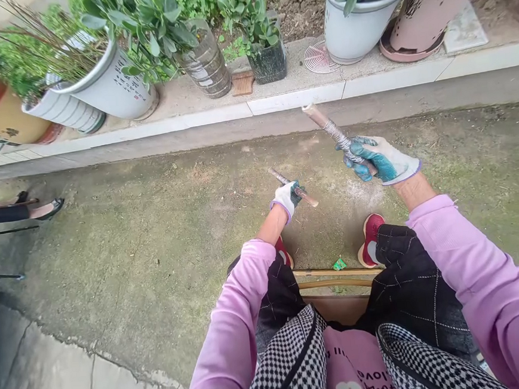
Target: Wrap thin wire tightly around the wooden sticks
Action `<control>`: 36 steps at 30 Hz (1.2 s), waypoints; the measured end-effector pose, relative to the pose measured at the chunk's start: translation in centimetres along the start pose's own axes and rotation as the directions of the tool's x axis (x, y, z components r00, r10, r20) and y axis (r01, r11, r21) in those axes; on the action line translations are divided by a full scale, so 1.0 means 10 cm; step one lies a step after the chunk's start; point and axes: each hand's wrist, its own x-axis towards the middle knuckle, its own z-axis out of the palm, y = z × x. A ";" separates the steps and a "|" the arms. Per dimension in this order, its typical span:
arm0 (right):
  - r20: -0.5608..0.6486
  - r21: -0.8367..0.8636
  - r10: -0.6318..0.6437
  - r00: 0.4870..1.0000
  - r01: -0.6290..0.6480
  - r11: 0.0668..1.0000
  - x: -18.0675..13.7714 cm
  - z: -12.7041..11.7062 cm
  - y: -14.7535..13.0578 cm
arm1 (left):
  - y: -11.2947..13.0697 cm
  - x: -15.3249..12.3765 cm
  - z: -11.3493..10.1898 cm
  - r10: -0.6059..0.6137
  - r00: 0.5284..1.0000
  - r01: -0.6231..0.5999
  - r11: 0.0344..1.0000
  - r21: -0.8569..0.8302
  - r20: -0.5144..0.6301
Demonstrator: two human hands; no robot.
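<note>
My right hand (376, 158), in a white and teal work glove, is closed around a brown wooden stick (317, 117) with silvery wire wound round its middle. That stick slants up to the left, its pale cut end pointing away from me. Lower and to the left, my left hand (289, 197) wears a matching glove and grips a thinner wooden stick (309, 199). Wire is also wrapped on its upper part. Both sticks are held above the concrete ground, apart from each other. Whether a wire runs between them I cannot tell.
Potted plants, among them a white pot (363, 21) and a cut plastic bottle (206, 61), line a low tiled ledge (288, 99). A small green wrapper (339, 264) lies between my red shoes. Another person's foot (47, 210) shows at the left edge.
</note>
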 end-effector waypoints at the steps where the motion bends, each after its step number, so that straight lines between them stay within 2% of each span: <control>1: 0.013 -0.008 0.001 1.000 -0.001 1.000 0.01 0.03 0.01 | 0.00 0.04 -0.02 0.032 0.999 -0.031 0.999 0.021 -0.038; 4: 0.036 -0.010 0.009 0.999 -0.008 1.000 0.07 0.09 0.04 | 0.05 0.11 -0.06 0.146 0.984 -0.140 0.988 0.063 -0.103; 7: 0.029 -0.010 0.032 0.999 -0.032 0.999 0.14 0.13 0.09 | 0.11 0.06 0.00 0.287 0.956 -0.281 0.955 0.090 -0.064; 9: 0.011 -0.030 0.063 0.998 -0.062 0.998 0.18 0.15 0.13 | 0.11 -0.03 0.08 0.363 0.931 -0.364 0.927 0.092 0.027; 11: 0.000 -0.063 0.101 0.995 -0.100 0.993 0.21 0.17 0.18 | 0.11 -0.12 0.15 0.452 0.860 -0.483 0.871 0.093 0.236; 12: -0.004 -0.081 0.118 0.993 -0.118 0.990 0.23 0.19 0.20 | 0.10 -0.16 0.18 0.461 0.835 -0.507 0.857 0.093 0.301; 14: -0.013 -0.105 0.145 0.989 -0.146 0.984 0.25 0.22 0.25 | 0.11 -0.21 0.21 0.442 0.824 -0.500 0.861 0.091 0.354; 18: -0.031 -0.121 0.189 0.982 -0.191 0.974 0.30 0.28 0.31 | 0.18 -0.20 0.20 0.377 0.873 -0.407 0.913 0.035 0.311; 23: -0.033 -0.182 0.234 0.972 -0.236 0.954 0.35 0.35 0.35 | 0.21 -0.15 0.24 0.328 0.893 -0.324 0.944 -0.066 0.309; 31: 0.016 -0.230 0.247 0.969 -0.237 0.944 0.32 0.46 0.37 | 0.23 -0.25 0.24 0.292 0.874 -0.289 0.955 -0.067 0.388; 36: 0.022 -0.283 0.244 0.969 -0.228 0.931 0.29 0.52 0.34 | 0.23 -0.29 0.23 0.268 0.885 -0.289 0.957 -0.002 0.381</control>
